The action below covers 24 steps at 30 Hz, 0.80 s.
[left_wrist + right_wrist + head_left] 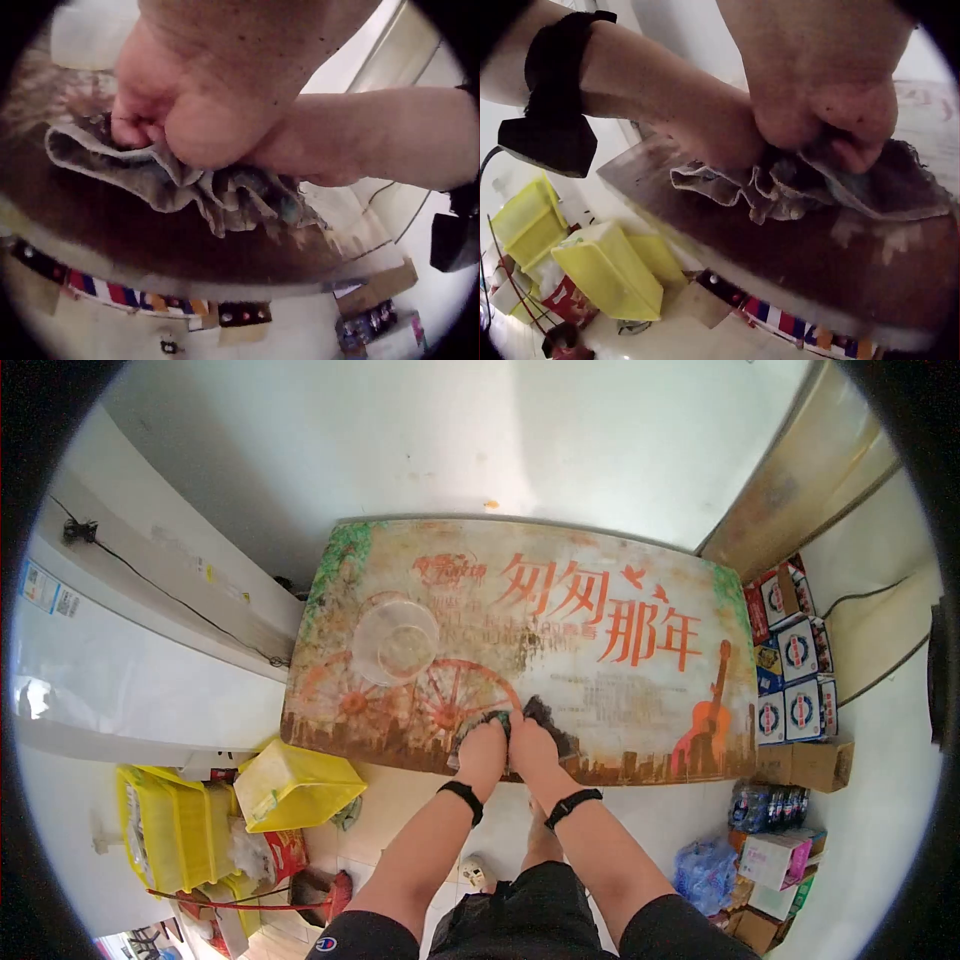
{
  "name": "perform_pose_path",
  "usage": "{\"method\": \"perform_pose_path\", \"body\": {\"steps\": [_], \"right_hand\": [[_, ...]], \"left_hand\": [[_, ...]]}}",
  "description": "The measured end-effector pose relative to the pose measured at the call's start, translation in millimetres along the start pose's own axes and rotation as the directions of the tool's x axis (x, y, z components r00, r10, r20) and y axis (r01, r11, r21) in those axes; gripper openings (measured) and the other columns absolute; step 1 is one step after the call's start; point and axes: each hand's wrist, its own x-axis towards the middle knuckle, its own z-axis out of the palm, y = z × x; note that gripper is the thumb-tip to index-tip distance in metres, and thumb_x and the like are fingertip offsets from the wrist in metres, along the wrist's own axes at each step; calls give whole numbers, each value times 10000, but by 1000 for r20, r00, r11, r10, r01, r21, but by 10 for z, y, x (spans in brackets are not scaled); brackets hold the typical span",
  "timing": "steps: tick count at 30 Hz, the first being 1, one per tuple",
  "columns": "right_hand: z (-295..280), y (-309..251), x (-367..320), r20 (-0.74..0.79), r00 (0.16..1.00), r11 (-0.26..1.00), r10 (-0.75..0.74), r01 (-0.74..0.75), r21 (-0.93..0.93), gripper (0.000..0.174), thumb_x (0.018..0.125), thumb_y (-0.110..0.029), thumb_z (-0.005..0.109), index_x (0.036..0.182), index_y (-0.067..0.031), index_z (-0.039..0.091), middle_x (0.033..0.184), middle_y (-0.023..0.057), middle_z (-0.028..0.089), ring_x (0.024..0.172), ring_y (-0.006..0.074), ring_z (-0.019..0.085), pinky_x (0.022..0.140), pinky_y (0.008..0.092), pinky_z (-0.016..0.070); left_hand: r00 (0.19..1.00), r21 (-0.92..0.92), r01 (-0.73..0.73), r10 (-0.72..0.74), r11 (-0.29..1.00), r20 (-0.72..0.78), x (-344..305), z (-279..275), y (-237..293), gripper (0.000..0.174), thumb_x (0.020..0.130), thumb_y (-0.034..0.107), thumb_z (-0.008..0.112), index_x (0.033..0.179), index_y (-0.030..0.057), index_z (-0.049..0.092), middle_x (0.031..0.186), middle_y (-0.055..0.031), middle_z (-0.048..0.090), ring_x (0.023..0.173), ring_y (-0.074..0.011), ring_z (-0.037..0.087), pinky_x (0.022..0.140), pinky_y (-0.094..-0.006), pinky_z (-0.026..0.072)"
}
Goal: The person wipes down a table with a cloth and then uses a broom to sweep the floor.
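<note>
A dark, crumpled rag [545,712] with a pale hemmed edge lies bunched on the printed tabletop [640,705], near its front edge. My left hand [482,748] grips one part of it, fingers curled into the folds, as the left wrist view shows. Right beside it, my right hand [533,748] holds another bunch of the same rag [892,180]; its curled fingers show in the right wrist view. Both hands are close together, and loose folds of the rag [135,172] spill out below them.
A clear plastic bowl [395,643] stands on the table's left half. Yellow baskets [300,785] sit on the floor at the left front. Boxes [800,650] and bottle packs [768,807] line the right side. A wall [430,450] rises behind the table.
</note>
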Motion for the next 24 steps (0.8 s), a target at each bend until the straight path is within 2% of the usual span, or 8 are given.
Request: {"method": "perform_pose_path", "body": {"steps": [3,10,13,18,19,20,22,24], "right_hand": [[-183,-9,434,22,999,999,47,-47,27,230,839,-81,521,1044,-17,441,896,231,601,811,392,639,675,441,542],[-387,59,969,74,997,999,7,-9,37,211,836,-56,523,1021,-3,435,914,238,606,848,396,625,695,448,528],[-422,86,1106,39,998,999,-48,48,6,205,864,-71,495,1048,10,458,907,242,607,822,375,640,652,425,544],[-483,84,1131,83,993,996,-85,86,-10,270,867,-65,488,1120,24,459,868,225,615,800,350,644,638,416,544],[-451,80,1057,85,993,997,-82,83,-8,270,867,-65,488,1120,24,459,868,225,615,800,350,644,638,416,544],[-427,52,1008,49,998,999,-43,42,27,260,841,-58,515,1085,7,455,873,229,617,808,372,636,656,436,535],[-408,87,920,-12,1000,998,-1,2,65,255,815,-50,543,1050,-10,451,879,234,620,816,394,628,674,456,526],[-270,91,489,107,994,999,-36,33,37,439,874,-65,489,1300,-10,398,838,205,618,743,346,640,616,399,547]], "left_hand": [[1000,3,18,-18,1000,-14,446,-122,-11,108,862,69,483,908,-5,546,780,-180,645,741,-317,658,603,-404,541],[998,-1,31,-31,1000,61,970,-358,-38,97,859,63,505,911,-9,544,797,-173,643,756,-311,655,607,-388,544],[998,-6,53,-53,999,38,1114,-313,-62,111,860,78,501,897,-15,549,791,-182,644,752,-319,652,613,-404,541],[994,-55,100,-97,993,56,1069,-386,-22,123,850,92,511,893,-18,550,808,-201,643,761,-353,640,620,-429,529],[997,13,58,-59,998,53,1043,-368,-28,116,849,97,514,888,-2,561,801,-183,647,750,-333,650,624,-414,535],[999,83,12,-16,996,44,1033,-362,-33,110,848,103,518,884,14,573,794,-164,652,739,-313,661,628,-399,541],[999,-1,38,-38,999,-6,917,-307,2,108,840,108,527,863,17,581,773,-161,652,729,-307,660,625,-397,540],[999,-28,32,-31,999,28,438,-298,78,94,834,76,535,867,-11,548,810,-194,642,773,-359,635,637,-427,526]]}}
